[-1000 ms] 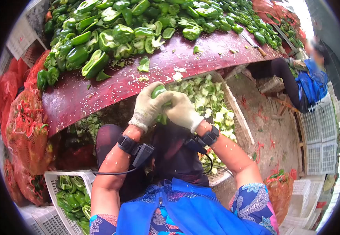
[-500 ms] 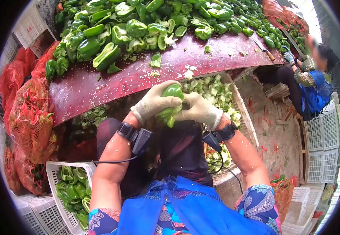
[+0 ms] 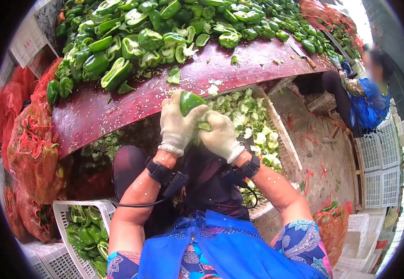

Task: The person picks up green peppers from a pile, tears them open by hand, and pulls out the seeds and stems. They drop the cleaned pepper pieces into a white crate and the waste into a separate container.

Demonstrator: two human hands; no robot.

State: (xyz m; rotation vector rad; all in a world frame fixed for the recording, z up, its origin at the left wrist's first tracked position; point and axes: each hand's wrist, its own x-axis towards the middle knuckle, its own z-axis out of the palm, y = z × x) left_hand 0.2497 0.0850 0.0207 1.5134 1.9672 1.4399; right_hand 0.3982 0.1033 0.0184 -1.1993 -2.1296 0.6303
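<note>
A green pepper [image 3: 190,102] is clamped between both gloved hands, held up just in front of the red worktop [image 3: 118,102]. The left hand [image 3: 176,123] wraps its side; the right hand [image 3: 219,135] grips from below. Beneath them sits a crate of pepper scraps [image 3: 251,121]. More peppers [image 3: 132,37] are heaped on the worktop.

Red table [image 3: 118,107], dirt floor [image 3: 323,158] (red scraps), white crates [image 3: 379,156], daylight
</note>
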